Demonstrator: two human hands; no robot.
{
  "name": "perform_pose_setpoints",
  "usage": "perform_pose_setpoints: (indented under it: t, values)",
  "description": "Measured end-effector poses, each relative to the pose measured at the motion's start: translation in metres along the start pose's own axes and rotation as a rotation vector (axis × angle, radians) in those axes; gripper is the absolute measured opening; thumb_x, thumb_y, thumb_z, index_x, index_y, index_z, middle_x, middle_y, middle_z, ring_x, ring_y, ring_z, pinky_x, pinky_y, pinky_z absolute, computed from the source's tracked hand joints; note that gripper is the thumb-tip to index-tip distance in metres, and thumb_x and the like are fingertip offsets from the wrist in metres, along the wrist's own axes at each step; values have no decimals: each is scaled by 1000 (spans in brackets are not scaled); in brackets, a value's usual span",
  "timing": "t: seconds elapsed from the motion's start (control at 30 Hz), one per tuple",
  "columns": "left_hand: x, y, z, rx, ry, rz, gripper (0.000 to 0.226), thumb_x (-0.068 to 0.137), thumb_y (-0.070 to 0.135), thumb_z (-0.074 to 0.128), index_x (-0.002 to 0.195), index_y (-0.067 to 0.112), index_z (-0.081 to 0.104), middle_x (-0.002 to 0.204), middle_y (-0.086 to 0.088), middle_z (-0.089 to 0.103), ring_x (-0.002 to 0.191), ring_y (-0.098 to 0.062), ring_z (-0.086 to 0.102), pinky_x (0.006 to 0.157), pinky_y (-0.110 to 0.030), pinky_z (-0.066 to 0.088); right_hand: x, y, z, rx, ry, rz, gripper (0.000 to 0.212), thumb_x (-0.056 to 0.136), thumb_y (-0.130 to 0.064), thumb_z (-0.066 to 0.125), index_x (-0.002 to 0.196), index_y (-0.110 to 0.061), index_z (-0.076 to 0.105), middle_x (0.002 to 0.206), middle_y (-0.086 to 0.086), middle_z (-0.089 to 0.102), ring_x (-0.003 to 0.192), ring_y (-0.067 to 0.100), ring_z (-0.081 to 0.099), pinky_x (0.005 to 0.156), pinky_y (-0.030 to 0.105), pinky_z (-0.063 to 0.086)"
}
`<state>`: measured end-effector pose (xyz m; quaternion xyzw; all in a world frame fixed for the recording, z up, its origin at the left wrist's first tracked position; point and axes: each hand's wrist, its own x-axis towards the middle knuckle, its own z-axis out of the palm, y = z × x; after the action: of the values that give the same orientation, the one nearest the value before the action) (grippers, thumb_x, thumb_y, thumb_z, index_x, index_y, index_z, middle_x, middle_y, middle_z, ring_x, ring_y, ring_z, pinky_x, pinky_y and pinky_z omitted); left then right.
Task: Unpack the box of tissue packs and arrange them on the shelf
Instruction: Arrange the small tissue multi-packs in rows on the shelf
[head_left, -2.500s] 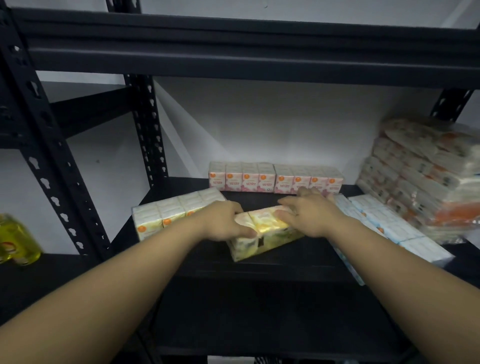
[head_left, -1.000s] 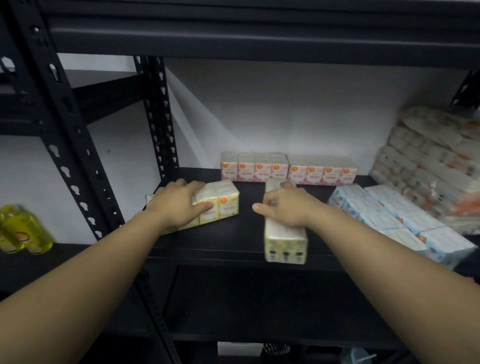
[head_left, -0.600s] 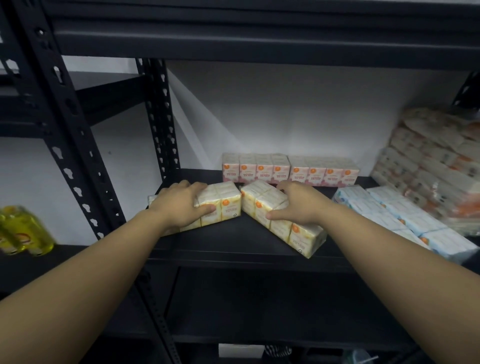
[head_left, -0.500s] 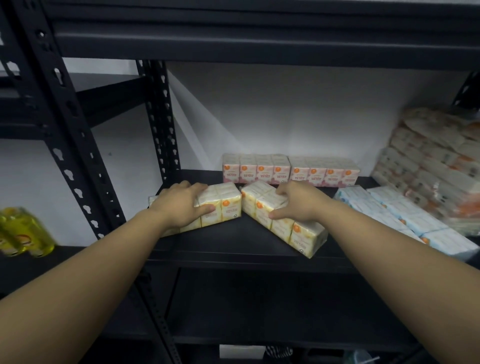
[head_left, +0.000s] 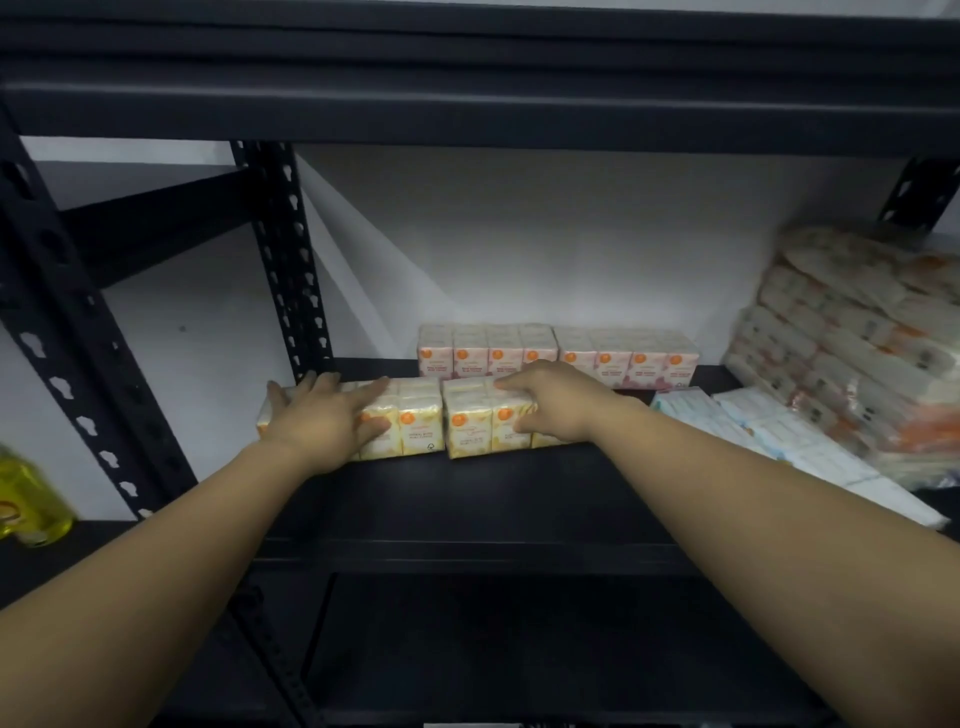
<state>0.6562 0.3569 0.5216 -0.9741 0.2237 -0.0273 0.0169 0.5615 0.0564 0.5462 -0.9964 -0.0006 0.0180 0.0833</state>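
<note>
Hands (head_left: 322, 421) (head_left: 550, 400) on yellow packs (head_left: 470, 423), pink packs (head_left: 558, 356) behind.

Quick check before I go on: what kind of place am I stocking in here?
Probably a storeroom or shop stockroom: a black slotted-steel shelf against a bare white wall, rows of yellow tissue packs and pink tissue packs, and wrapped bulk bundles stacked at right.

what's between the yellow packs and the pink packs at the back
In the head view, only a bare strip of black shelf separates the yellow packs from the pink packs; the right hand partly covers it.
</note>
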Motion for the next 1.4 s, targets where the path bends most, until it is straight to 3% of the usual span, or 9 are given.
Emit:
perform_pose_setpoints:
  t: [0.23,0.67,0.87,1.0,1.17,1.4]
  values:
    - [26,22,5,-40,28,42,64,98,70,37,157,55,19,159,-9,37,147,-32,31,118,-63,20,7,33,-3,19,47,61,69,93,-29,75,155,-33,44,156,6,43,140,29,44,115,42,38]
    - [68,121,2,-134,30,161,63,99,66,42,158,52,23,165,-5,21,152,-34,17,121,-68,11,-19,111,-29,-20,28,182,68,86,-38,80,147,-31,51,140,7,51,129,28,48,101,36,41]
    - [78,148,0,-153,65,198,60,99,65,43,156,52,28,151,-7,28,140,-36,26,122,-64,11,-28,129,-33,16,75,259,63,83,-50,80,138,-30,55,121,1,43,118,24,49,85,32,37]
    - [83,149,2,-157,80,208,59,100,64,43,156,52,27,151,-8,29,143,-37,26,121,-67,9,-27,133,-33,19,81,255,60,83,-48,81,135,-30,56,117,0,39,105,20,46,86,33,40]
    - [92,146,3,-165,88,215,58,100,63,45,155,52,29,148,-7,31,140,-35,27,120,-68,11,-23,132,-26,21,84,254,58,85,-42,80,134,-27,54,123,6,44,109,27,53,95,38,48]
    - [104,145,13,-180,144,209,59,99,62,48,154,46,33,146,-7,36,139,-35,31,119,-68,12,-8,128,-20,-3,138,271,56,86,-37,80,133,-24,52,120,7,44,108,30,53,90,39,50]
